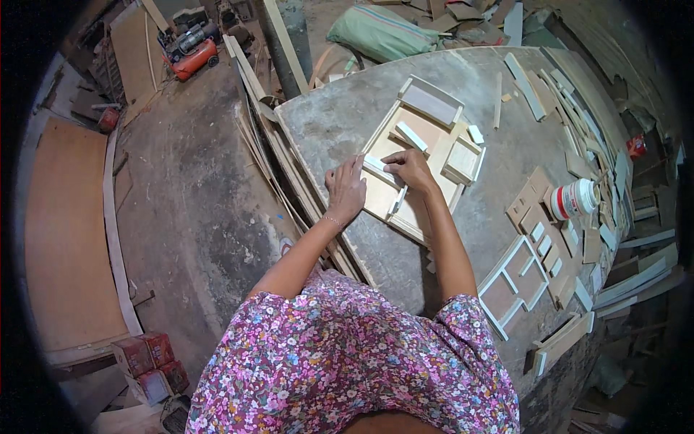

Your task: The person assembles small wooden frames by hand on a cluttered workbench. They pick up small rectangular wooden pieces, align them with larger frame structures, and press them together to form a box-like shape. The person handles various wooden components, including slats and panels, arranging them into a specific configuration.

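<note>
A shallow wooden tray-like frame (418, 230) with several inner partitions lies on the worktable in front of me. Inside its left side is a short wooden strip (377, 171) with a pale top edge. My right hand (413, 171) pinches the strip's right end between bent fingers. Over the frame's left edge lies my left hand (347, 192), fingers curled down beside the strip's left end; its fingertips are partly hidden. Another pale-edged strip (411, 137) stands just beyond my right hand. A small divider (397, 201) stands nearer to me, below the right hand.
A white glue jar (575, 200) lies tilted at the table's right. Near it are a partitioned white-edged panel (512, 278) and several loose blocks. Long wood strips (525, 87) line the far right. Boards (318, 195) lean against the table's left edge. A red compressor (194, 58) stands behind, left.
</note>
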